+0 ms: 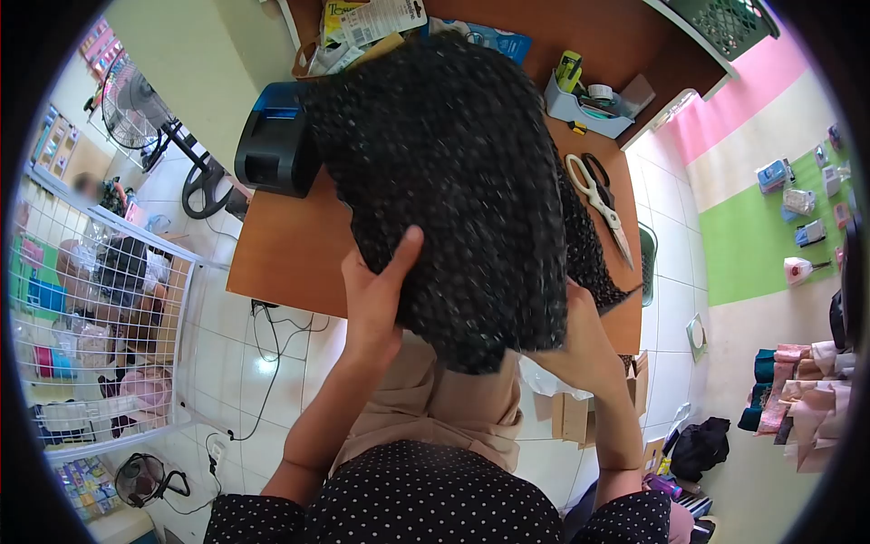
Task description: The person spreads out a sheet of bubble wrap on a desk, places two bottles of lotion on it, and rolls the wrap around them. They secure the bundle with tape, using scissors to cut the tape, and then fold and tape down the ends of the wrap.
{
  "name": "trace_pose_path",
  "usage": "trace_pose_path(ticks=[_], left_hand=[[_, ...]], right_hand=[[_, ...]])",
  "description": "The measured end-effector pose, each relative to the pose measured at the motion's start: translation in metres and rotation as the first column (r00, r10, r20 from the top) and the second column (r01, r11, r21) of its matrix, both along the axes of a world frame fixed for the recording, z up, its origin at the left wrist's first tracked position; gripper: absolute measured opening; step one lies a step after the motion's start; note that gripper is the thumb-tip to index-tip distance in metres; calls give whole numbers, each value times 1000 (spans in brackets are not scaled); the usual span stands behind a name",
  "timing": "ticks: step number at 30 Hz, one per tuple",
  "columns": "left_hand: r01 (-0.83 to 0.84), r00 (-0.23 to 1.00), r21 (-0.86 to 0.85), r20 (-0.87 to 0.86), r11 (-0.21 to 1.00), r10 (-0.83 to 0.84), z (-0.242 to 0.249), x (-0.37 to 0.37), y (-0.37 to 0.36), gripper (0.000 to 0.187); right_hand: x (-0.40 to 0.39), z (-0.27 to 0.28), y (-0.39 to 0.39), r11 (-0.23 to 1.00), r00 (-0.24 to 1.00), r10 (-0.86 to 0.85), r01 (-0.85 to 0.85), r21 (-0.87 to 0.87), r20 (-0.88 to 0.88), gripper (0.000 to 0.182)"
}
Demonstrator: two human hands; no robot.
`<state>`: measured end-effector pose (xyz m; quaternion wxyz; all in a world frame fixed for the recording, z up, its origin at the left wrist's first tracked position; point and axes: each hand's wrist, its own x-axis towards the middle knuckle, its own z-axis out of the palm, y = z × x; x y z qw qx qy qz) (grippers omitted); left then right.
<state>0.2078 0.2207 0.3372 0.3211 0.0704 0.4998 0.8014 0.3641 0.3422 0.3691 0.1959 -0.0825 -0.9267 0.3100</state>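
A large bundle of black bubble wrap [453, 190] is held up over the desk, in front of my lap. My left hand [373, 295] grips its lower left side, thumb on top and fingers hidden underneath. At the lower right edge my right hand [584, 349] holds it, most of its fingers out of sight behind the wrap. Another strip of black bubble wrap [587, 258] lies on the desk to the right. Beside that strip rest scissors [603, 204] with one white and one black handle. Whatever is inside the bundle, if anything, cannot be seen.
A black label printer [276, 140] stands at the desk's [281, 240] left. A grey organizer box [589, 109] with stationery sits at the back right, near packets and papers [372, 27]. Cables [272, 354] trail on the floor. An open cardboard box [573, 419] is below right.
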Motion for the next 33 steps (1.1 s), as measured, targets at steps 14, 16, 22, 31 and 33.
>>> trace_pose_path(ticks=[14, 16, 22, 31, 33], left_hand=[[-412, 624, 69, -705, 909, 336, -5, -95, 14, 24], [-373, 686, 81, -646, 924, 334, 0, -105, 1, 25], [-493, 615, -388, -789, 779, -4, -5, -134, -54, 29], [-539, 527, -724, -689, 431, -498, -31, -122, -117, 43], [-557, 502, -718, -691, 416, -521, -29, -115, -119, 50]], right_hand=[[41, 15, -9, 998, 979, 58, -52, -31, 195, 11], [55, 14, 4, 998, 985, -14, 2, 66, 172, 10], [102, 13, 64, 910, 893, -411, 389, 143, 185, 21], [174, -31, 120, 861, 832, -416, 490, -137, 367, 27], [192, -33, 133, 897, 839, -396, 440, -35, 374, 35]])
